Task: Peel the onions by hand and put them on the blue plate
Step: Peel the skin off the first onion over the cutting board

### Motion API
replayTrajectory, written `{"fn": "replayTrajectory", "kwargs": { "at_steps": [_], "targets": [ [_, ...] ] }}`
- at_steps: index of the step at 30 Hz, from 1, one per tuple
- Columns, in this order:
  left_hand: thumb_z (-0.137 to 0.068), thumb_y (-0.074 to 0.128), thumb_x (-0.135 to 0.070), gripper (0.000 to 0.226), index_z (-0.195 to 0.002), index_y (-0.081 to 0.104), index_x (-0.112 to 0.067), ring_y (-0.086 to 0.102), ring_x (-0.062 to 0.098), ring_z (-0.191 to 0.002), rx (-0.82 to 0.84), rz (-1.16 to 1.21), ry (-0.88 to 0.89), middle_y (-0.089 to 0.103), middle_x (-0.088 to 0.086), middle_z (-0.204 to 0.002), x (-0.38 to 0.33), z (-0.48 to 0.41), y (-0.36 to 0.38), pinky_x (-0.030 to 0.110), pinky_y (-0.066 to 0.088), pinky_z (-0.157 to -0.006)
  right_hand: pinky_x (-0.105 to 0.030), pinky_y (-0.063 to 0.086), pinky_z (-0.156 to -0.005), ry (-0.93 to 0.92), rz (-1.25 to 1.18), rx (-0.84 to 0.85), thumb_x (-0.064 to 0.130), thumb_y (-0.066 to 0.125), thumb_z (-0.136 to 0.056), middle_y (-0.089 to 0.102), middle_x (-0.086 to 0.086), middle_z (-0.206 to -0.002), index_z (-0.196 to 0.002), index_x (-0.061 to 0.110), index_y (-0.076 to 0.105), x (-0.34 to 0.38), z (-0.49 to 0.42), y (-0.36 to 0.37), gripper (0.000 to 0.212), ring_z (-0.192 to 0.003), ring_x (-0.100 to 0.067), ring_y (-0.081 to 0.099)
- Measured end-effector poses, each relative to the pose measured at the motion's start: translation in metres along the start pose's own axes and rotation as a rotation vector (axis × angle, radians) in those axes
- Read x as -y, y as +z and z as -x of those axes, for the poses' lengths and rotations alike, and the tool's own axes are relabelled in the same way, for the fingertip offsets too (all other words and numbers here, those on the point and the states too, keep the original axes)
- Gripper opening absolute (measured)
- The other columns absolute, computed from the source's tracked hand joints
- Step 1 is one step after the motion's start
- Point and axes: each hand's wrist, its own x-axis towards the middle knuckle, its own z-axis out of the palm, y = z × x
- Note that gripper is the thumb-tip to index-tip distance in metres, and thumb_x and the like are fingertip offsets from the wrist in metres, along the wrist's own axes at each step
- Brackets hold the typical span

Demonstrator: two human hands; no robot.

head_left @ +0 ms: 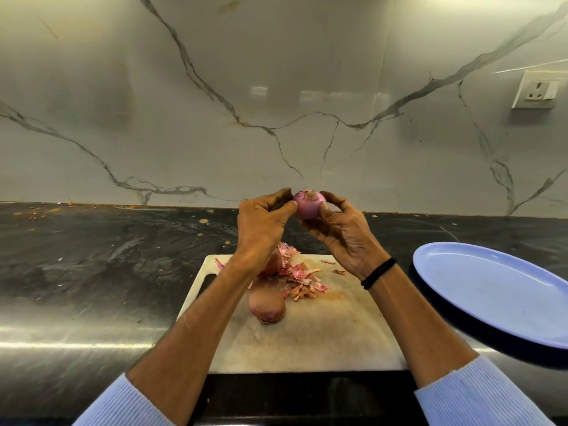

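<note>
Both hands hold a smooth purple peeled onion (308, 204) up above the far edge of the cutting board (322, 333). My right hand (341, 232) cups it from below and the right. My left hand (264, 222) pinches its left side with thumb and fingertips. An unpeeled brown onion (266, 305) lies on the board, and another onion (272, 264) shows partly behind my left wrist. A heap of pink onion skins (302, 279) lies beside them. The blue plate (491, 290) stands to the right of the board with nothing on it.
The board rests on a dark stone counter (92, 265) with crumbs near the back. A marble backsplash (276, 103) rises behind, with a wall socket (536, 90) at the upper right. The plate overhangs toward the counter's right front.
</note>
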Motion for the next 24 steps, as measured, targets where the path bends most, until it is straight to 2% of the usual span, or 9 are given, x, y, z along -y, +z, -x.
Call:
{"fn": "replayTrajectory", "kwargs": {
  "at_steps": [4,6,9,13,17,19,21,24],
  "targets": [
    [-0.084,0.078,-0.014,0.033,-0.116,0.072,-0.011,0.069,0.005,-0.103,0.001,0.068,-0.065,0.075,0.0,-0.111,0.001,-0.003,-0.003,0.025,0.054,-0.096,-0.049,0.055,-0.092,0.01,0.042,0.065,-0.011,0.061,-0.081,0.055,-0.027,-0.131,-0.14,0.004,0.047,-0.002,-0.001,-0.003,0.062,-0.116,-0.04,0.062],
    [-0.082,0.08,-0.016,0.027,-0.108,0.075,-0.013,0.072,0.012,-0.099,0.007,0.1,-0.115,0.077,0.002,-0.104,0.003,-0.005,-0.004,0.031,0.057,-0.093,-0.047,0.055,-0.093,-0.011,0.07,0.085,-0.015,0.059,-0.08,0.054,-0.026,-0.134,-0.141,0.001,0.046,-0.004,-0.001,-0.002,0.065,-0.121,-0.04,0.059],
    [-0.081,0.079,-0.014,0.015,-0.096,0.077,-0.017,0.074,0.016,-0.091,0.055,0.146,-0.17,0.078,0.001,-0.091,0.002,-0.004,-0.005,0.027,0.06,-0.083,-0.038,0.059,-0.088,-0.052,0.084,0.083,-0.022,0.051,-0.086,0.051,-0.028,-0.137,-0.138,0.002,0.049,-0.004,-0.002,-0.001,0.057,-0.116,-0.036,0.061],
    [-0.083,0.076,-0.009,0.02,-0.103,0.076,-0.006,0.075,0.017,-0.088,0.086,0.219,-0.234,0.077,0.007,-0.094,-0.002,-0.001,-0.003,0.026,0.06,-0.081,-0.033,0.06,-0.086,-0.1,0.145,0.112,-0.02,0.056,-0.083,0.052,-0.029,-0.136,-0.129,0.01,0.054,-0.006,-0.004,-0.002,0.055,-0.114,-0.033,0.062],
    [-0.081,0.079,-0.01,0.016,-0.097,0.077,-0.006,0.074,0.024,-0.093,0.036,0.316,-0.415,0.077,0.012,-0.094,-0.004,0.0,-0.001,0.03,0.06,-0.08,-0.032,0.058,-0.09,-0.15,0.197,0.143,-0.011,0.067,-0.071,0.053,-0.025,-0.138,-0.128,0.011,0.056,-0.01,-0.005,-0.003,0.062,-0.119,-0.033,0.059],
    [-0.079,0.081,-0.011,0.018,-0.096,0.076,-0.005,0.073,0.025,-0.093,0.01,0.355,-0.5,0.077,0.013,-0.094,-0.004,0.0,0.0,0.027,0.057,-0.07,-0.033,0.058,-0.091,-0.171,0.229,0.142,-0.018,0.065,-0.075,0.053,-0.024,-0.138,-0.128,0.011,0.056,-0.012,-0.006,-0.004,0.062,-0.121,-0.032,0.059],
    [-0.079,0.08,-0.01,0.019,-0.096,0.075,-0.004,0.072,0.021,-0.085,-0.009,0.393,-0.553,0.076,0.012,-0.092,-0.006,0.001,0.002,0.022,0.055,-0.059,-0.034,0.058,-0.091,-0.196,0.282,0.129,-0.024,0.063,-0.076,0.053,-0.024,-0.138,-0.126,0.012,0.056,-0.014,-0.006,-0.004,0.062,-0.121,-0.033,0.059],
    [-0.079,0.079,-0.007,0.013,-0.09,0.073,-0.004,0.069,0.016,-0.073,-0.04,0.448,-0.591,0.074,0.011,-0.084,-0.008,0.003,0.004,0.021,0.055,-0.056,-0.036,0.058,-0.091,-0.231,0.353,0.111,-0.025,0.065,-0.074,0.054,-0.021,-0.135,-0.122,0.016,0.056,-0.017,-0.006,-0.003,0.064,-0.119,-0.033,0.06]
  ]
}}
